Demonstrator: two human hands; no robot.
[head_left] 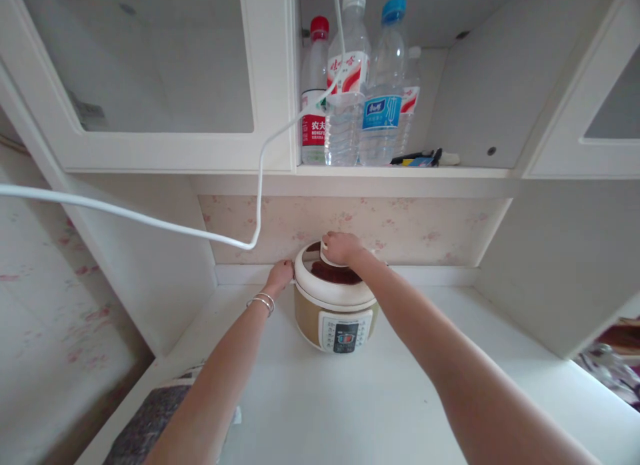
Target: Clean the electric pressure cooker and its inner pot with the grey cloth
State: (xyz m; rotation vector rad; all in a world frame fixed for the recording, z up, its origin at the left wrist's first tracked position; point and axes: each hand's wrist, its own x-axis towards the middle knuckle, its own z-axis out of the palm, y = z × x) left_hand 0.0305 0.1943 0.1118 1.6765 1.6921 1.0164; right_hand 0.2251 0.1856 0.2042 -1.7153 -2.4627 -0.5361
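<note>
An electric pressure cooker (308, 316) with a gold body, white lid rim and dark lid centre stands upright on the white counter, its button panel (345, 333) facing me. My right hand (342, 247) is closed around the handle on top of the lid. At the cooker's left side, my left hand (281, 275) has its fingers curled against the side handle, which is mostly hidden by the hand. Two thin silver bangles (262, 303) circle my left wrist. The lid appears seated on the cooker.
Several plastic bottles (345, 128) stand on the open cabinet shelf (410, 172) above. A white cable (200, 234) hangs across the left, in front of the cabinet. A dark patterned cloth item (150, 415) lies at the counter's front left. Side panels flank the counter (320, 398).
</note>
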